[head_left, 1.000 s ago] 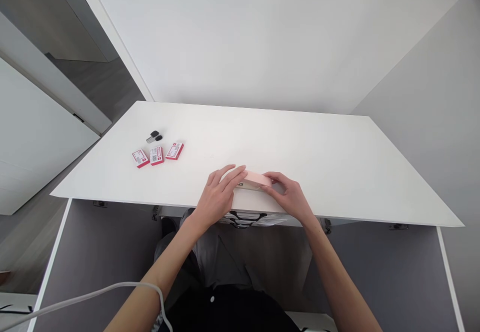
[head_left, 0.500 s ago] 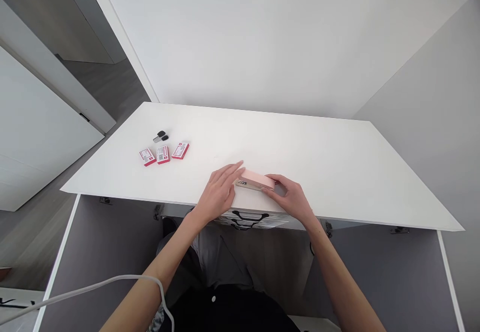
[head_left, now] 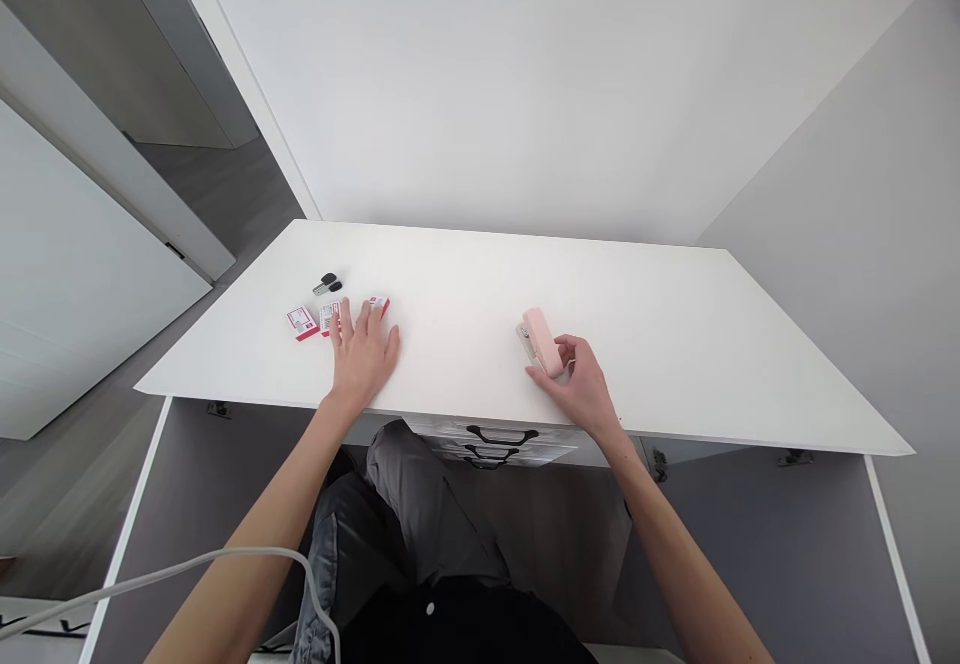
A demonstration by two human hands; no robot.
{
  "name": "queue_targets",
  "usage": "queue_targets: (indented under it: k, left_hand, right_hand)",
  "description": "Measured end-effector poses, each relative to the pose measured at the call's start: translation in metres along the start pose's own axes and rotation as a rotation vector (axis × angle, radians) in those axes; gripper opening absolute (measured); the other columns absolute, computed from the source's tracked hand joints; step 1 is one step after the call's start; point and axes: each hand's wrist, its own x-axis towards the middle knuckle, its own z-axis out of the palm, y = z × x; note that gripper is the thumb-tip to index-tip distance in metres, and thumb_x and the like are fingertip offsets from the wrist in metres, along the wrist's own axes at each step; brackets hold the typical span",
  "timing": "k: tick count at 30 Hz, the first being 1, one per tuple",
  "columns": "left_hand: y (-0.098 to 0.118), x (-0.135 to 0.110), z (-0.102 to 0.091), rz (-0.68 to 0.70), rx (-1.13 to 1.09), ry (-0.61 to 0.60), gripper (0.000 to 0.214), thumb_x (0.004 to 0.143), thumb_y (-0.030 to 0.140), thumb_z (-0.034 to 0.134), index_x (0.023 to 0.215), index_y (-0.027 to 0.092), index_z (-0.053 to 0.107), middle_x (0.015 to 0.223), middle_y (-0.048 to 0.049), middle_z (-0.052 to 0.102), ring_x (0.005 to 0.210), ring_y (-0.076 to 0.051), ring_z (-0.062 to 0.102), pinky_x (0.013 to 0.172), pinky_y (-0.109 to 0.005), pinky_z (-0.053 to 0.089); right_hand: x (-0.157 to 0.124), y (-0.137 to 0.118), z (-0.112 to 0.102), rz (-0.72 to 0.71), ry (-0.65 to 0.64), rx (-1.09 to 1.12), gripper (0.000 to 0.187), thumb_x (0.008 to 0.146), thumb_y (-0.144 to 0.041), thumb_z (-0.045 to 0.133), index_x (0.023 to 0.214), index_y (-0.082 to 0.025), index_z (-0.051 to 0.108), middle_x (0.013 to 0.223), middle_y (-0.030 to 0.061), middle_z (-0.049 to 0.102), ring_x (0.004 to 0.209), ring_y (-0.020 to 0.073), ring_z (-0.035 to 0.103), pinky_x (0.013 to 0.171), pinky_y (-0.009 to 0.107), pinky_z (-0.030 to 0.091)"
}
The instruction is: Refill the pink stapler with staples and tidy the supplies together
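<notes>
My right hand (head_left: 577,381) has its thumb and fingers around the rear end of a pink stapler (head_left: 541,341), which rests at a slant on the white desk (head_left: 645,324). Over at the left, my left hand (head_left: 361,356) reaches across the small red-and-white boxes with its fingers spread. Its fingertips partly cover the middle box (head_left: 327,315) and the right box (head_left: 380,304); whether they touch them I cannot tell. The left box (head_left: 302,323) lies uncovered beside them.
Behind the boxes lies a small black-and-silver item (head_left: 328,283). Drawers with black handles (head_left: 501,437) sit under the desk's front edge. A pale cable (head_left: 187,566) crosses my left forearm. A white wall (head_left: 510,84) rises behind the desk.
My left hand has let go of the stapler's front and moved left to the boxes. The stapler, still in my right hand, has turned so its front points further away from me.
</notes>
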Motion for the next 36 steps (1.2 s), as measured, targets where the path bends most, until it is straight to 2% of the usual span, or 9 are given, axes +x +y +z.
queue_targets:
  k: [3,7,12,15,20,23,25,29,36]
  left_hand:
    - [0.016,-0.007,-0.001,0.1,-0.009,-0.028,0.056,0.104,0.041,0.037,0.151,0.012,0.05,0.158,-0.0186,0.052,0.158,-0.041,0.027,0.126,-0.063,0.022]
    - [0.045,-0.017,-0.001,0.271,-0.059,-0.081,0.051,0.106,0.038,0.038,0.152,0.021,0.052,0.155,-0.0148,0.054,0.139,-0.034,0.051,0.117,-0.054,0.04]
    - [0.081,-0.023,0.004,0.453,-0.135,-0.14,0.05,0.107,0.04,0.042,0.153,0.023,0.053,0.151,-0.0154,0.055,0.126,-0.033,0.056,0.106,-0.053,0.048]
    - [0.094,-0.022,0.009,0.551,-0.227,-0.2,0.049,0.107,0.041,0.046,0.153,0.029,0.054,0.153,-0.0138,0.053,0.126,-0.032,0.056,0.108,-0.055,0.048]
    - [0.097,-0.017,0.013,0.582,-0.289,-0.273,0.055,0.106,0.048,0.049,0.16,0.036,0.045,0.17,-0.0091,0.034,0.154,-0.035,0.033,0.123,-0.058,0.035]
    - [0.099,-0.014,0.016,0.62,-0.287,-0.321,0.058,0.107,0.049,0.045,0.163,0.035,0.039,0.172,-0.0081,0.033,0.158,-0.034,0.029,0.126,-0.058,0.03]
    - [0.102,-0.012,0.018,0.642,-0.28,-0.335,0.056,0.109,0.046,0.041,0.163,0.034,0.039,0.171,-0.0073,0.035,0.158,-0.033,0.029,0.126,-0.056,0.03]
    - [0.108,-0.009,0.023,0.639,-0.305,-0.315,0.05,0.111,0.042,0.034,0.157,0.032,0.048,0.165,-0.0074,0.044,0.151,-0.03,0.039,0.124,-0.053,0.035]
    - [0.109,-0.006,0.02,0.611,-0.375,-0.306,0.051,0.108,0.049,0.043,0.155,0.031,0.05,0.153,-0.01,0.053,0.138,-0.031,0.047,0.116,-0.053,0.042]
  right_hand:
    - [0.0,-0.002,0.0,-0.027,-0.076,-0.05,0.073,0.079,-0.061,0.077,0.135,-0.025,0.047,0.109,0.006,0.063,0.096,0.026,0.062,0.081,0.039,0.052]
    - [-0.001,-0.003,-0.002,-0.039,-0.112,-0.083,0.073,0.08,-0.063,0.075,0.136,-0.026,0.046,0.106,0.0048,0.064,0.095,0.0265,0.062,0.082,0.04,0.051]
    - [0.001,-0.001,-0.002,-0.096,-0.129,-0.076,0.079,0.079,-0.065,0.075,0.139,-0.025,0.044,0.106,0.0057,0.066,0.094,0.0274,0.063,0.086,0.042,0.05]
    - [0.002,0.001,-0.002,-0.11,-0.129,-0.068,0.079,0.08,-0.064,0.076,0.14,-0.025,0.043,0.106,0.0058,0.068,0.094,0.0277,0.063,0.088,0.043,0.049]
    - [0.003,0.001,-0.002,-0.113,-0.144,-0.073,0.075,0.081,-0.06,0.076,0.139,-0.026,0.044,0.108,0.0054,0.07,0.094,0.0273,0.063,0.09,0.045,0.049]
    - [0.004,0.0,-0.002,-0.105,-0.151,-0.076,0.072,0.081,-0.058,0.076,0.138,-0.026,0.045,0.109,0.0051,0.071,0.094,0.0269,0.063,0.09,0.045,0.048]
    - [0.004,-0.001,-0.002,-0.101,-0.152,-0.075,0.07,0.082,-0.056,0.075,0.138,-0.026,0.045,0.11,0.0049,0.071,0.094,0.0267,0.063,0.089,0.044,0.049]
    - [0.004,-0.002,-0.001,-0.105,-0.143,-0.076,0.063,0.085,-0.055,0.073,0.135,-0.026,0.048,0.11,0.0046,0.072,0.094,0.0259,0.063,0.089,0.043,0.05]
    - [0.004,0.0,0.001,-0.128,-0.118,-0.093,0.062,0.085,-0.056,0.073,0.133,-0.025,0.05,0.109,0.0053,0.072,0.093,0.0258,0.065,0.088,0.043,0.051]
